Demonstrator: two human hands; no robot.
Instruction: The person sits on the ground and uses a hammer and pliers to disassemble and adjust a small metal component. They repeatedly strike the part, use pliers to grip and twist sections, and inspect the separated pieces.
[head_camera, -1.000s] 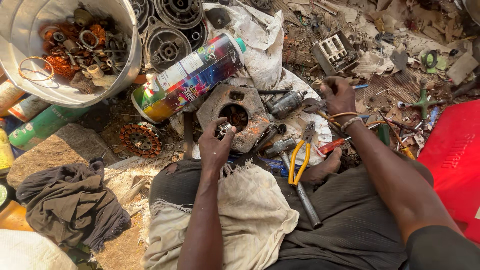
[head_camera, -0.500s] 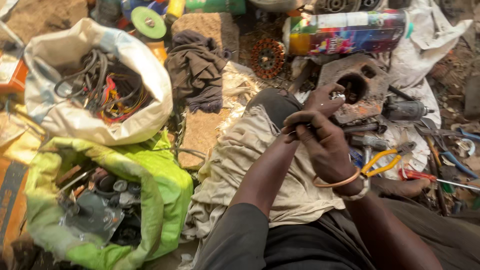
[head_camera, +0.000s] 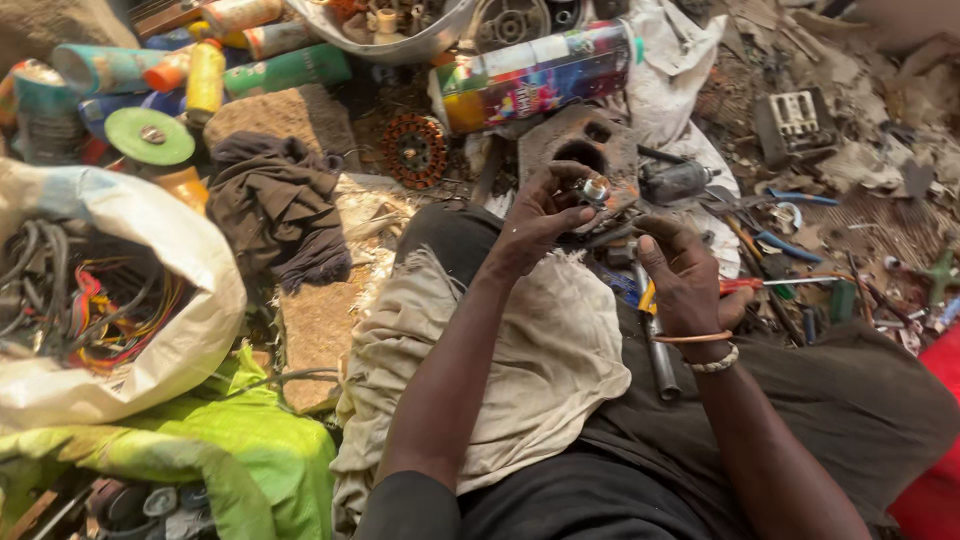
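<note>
I see my left hand pinching a small round metal fitting, shiny and ring-shaped, at its fingertips. My right hand hovers just beside that grip, fingers loosely curled, holding nothing. Beyond the grip lies a rusty plate on littered dirt ground.

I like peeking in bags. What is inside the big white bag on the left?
The white bag holds a tangle of wires, grey, red, orange and yellow. Whatever lies below the wires is covered and cannot be seen.
</note>
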